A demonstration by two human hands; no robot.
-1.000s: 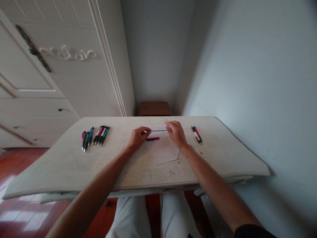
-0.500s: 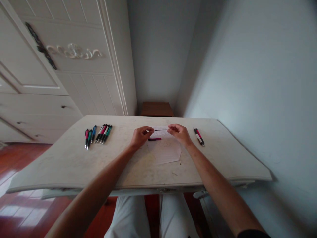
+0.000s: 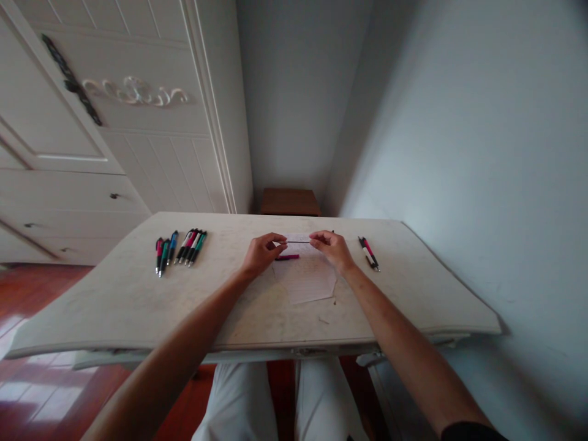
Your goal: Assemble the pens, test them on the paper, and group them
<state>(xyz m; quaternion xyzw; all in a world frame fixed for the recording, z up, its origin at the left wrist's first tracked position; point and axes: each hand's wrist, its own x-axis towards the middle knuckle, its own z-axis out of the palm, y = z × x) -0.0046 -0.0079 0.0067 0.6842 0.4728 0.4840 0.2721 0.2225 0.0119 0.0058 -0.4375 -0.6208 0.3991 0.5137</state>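
Observation:
A thin dark pen refill (image 3: 298,242) stretches level between my two hands above the paper. My left hand (image 3: 264,251) pinches its left end with thumb and fingertips. At the other end, my right hand (image 3: 329,246) is closed on it in a similar pinch, and a small dark tip shows beyond those fingers. Just below the refill, a pink and black pen barrel (image 3: 288,257) lies across the sheet of paper (image 3: 312,285), close to my left fingertips. The paper has faint writing and a ragged lower edge.
Several coloured pens (image 3: 193,248) lie in a row at the left, beside a smaller group of pens (image 3: 164,252). Two pens (image 3: 369,253) rest to the right of my right hand. The worn white table (image 3: 138,306) meets a wall on the right; a white cabinet (image 3: 184,165) stands behind left.
My right hand has slid slightly left along the refill, so the hands are a little closer together. A dark end now shows past my right fingers.

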